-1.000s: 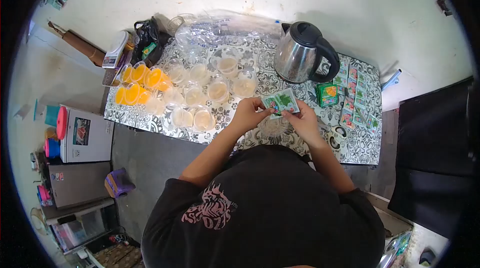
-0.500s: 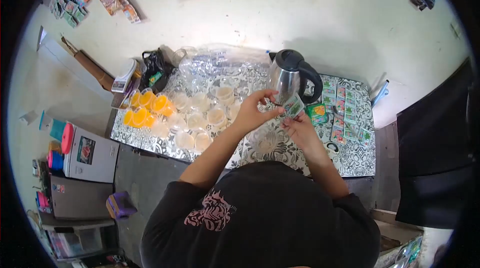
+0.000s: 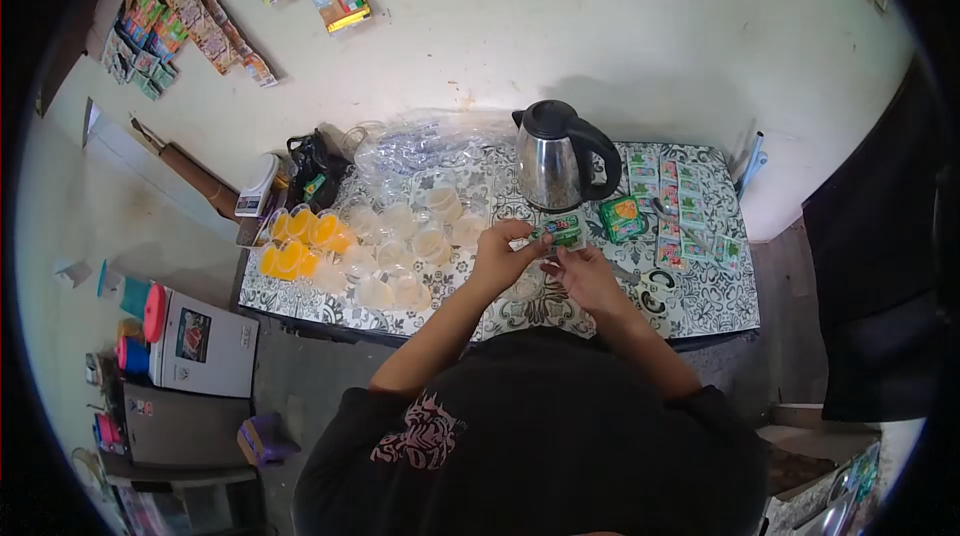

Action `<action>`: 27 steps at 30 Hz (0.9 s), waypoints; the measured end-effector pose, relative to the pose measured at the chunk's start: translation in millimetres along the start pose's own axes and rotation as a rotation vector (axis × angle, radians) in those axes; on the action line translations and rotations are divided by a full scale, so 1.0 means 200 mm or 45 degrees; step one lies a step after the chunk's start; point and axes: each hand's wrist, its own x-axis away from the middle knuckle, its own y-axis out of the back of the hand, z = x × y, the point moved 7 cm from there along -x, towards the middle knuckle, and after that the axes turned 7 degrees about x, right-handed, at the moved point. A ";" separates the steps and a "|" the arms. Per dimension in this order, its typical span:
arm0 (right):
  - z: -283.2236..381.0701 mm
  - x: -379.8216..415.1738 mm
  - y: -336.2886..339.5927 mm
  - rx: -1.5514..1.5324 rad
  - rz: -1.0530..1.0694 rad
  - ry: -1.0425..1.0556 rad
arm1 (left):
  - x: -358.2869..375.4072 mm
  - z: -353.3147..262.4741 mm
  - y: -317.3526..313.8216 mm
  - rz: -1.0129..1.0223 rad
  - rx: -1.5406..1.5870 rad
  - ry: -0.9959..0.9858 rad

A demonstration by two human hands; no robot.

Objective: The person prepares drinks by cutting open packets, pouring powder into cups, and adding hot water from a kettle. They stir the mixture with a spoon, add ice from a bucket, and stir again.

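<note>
A small green-and-white sachet (image 3: 563, 227) is held between the thumb and fingers of my left hand (image 3: 503, 256), its printed face up. At its lower edge, the closed fingertips of my right hand (image 3: 590, 281) grip it as well. Just beyond my hands stands a steel kettle (image 3: 545, 174) with a black lid and handle. A larger green packet (image 3: 622, 220) lies to the right of the sachet. Scissors with pale handles (image 3: 655, 293) rest beside my right hand. Beneath my hands, a clear cup is partly hidden.
Clear plastic cups (image 3: 430, 244) stand left of my hands, with orange-filled cups (image 3: 297, 228) farther left. Sachet strips (image 3: 668, 198) lie on the table's right side. Clear plastic wrapping (image 3: 430, 141) and a black bag (image 3: 318, 166) sit along the back; a scale (image 3: 258, 186) is at the left.
The sachet has turned from a slanted position to nearly level. My right hand has shifted down to its lower edge. The camera view has moved, bringing more wall packets into sight.
</note>
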 end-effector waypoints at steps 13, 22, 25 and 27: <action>0.20 0.18 0.22 0.599 -0.262 0.091 | 0.02 -0.04 -0.19 0.280 -0.438 0.186; 0.53 0.15 0.84 1.619 -0.758 0.222 | 0.11 -0.01 -0.20 -0.027 0.017 0.030; 0.52 0.11 0.96 1.934 -0.776 0.144 | 0.23 0.06 -0.02 -0.175 -0.117 -0.004; 0.49 0.08 1.00 2.150 -0.788 0.055 | 0.33 0.10 0.11 -0.317 -0.236 0.128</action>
